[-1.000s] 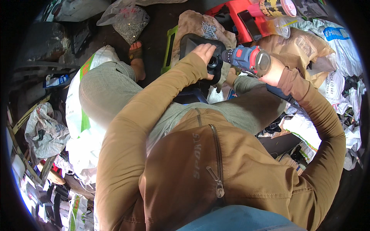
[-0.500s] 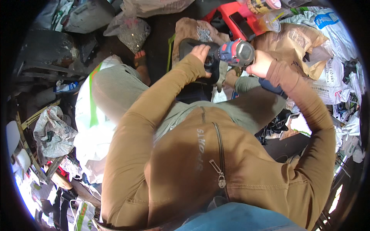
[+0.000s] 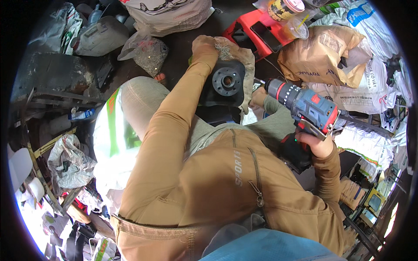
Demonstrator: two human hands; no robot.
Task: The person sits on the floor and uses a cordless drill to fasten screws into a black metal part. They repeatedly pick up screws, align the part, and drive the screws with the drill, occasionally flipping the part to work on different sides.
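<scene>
My right hand [image 3: 321, 145] is closed around the handle of a blue, black and red cordless drill [image 3: 300, 99]. The drill's nose points up and left, above my right leg. My left hand [image 3: 203, 47] reaches forward beside a small pile of silver screws [image 3: 224, 51]; its fingers look curled in, and whatever is between them is hidden. In front of me, between my legs, lies a black squarish part [image 3: 217, 98] with a round flange [image 3: 227, 81] pierced by a ring of holes. Beneath the part and screws is a crumpled brown cloth or sack [image 3: 247, 65].
A red stool [image 3: 254, 28] bears a phone [image 3: 266, 37] and drink cups [image 3: 285, 8]. Brown paper bags [image 3: 324, 56] stand at the far right. Ahead on the left are a filled clear bag [image 3: 150, 54] and a grey jerrycan [image 3: 102, 37]. White sacks [image 3: 111, 143] crowd my left leg.
My left hand has left the black part and moved forward to the screws. My right hand has drawn the drill back, right and away from the part, whose flange now shows.
</scene>
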